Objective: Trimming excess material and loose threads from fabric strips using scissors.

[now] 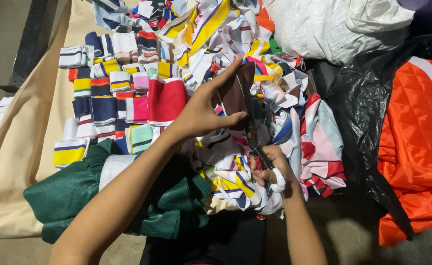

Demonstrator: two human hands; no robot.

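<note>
My left hand (207,109) holds up a dark maroon fabric piece (233,98), pinched between thumb and fingers above a heap of striped knit strips (226,29). My right hand (270,169) grips the handles of a pair of scissors (249,118); a white strip is wrapped around its fingers. The scissor blades run up along the right edge of the maroon piece. Left of my left hand lie folded striped pieces in rows, among them a red one with a white edge (167,99).
A beige cloth (15,162) covers the work surface on the left. Green fabric (74,196) lies near my left forearm. A white sack (324,27), black plastic sheet (363,103) and orange quilted fabric (412,142) fill the right side.
</note>
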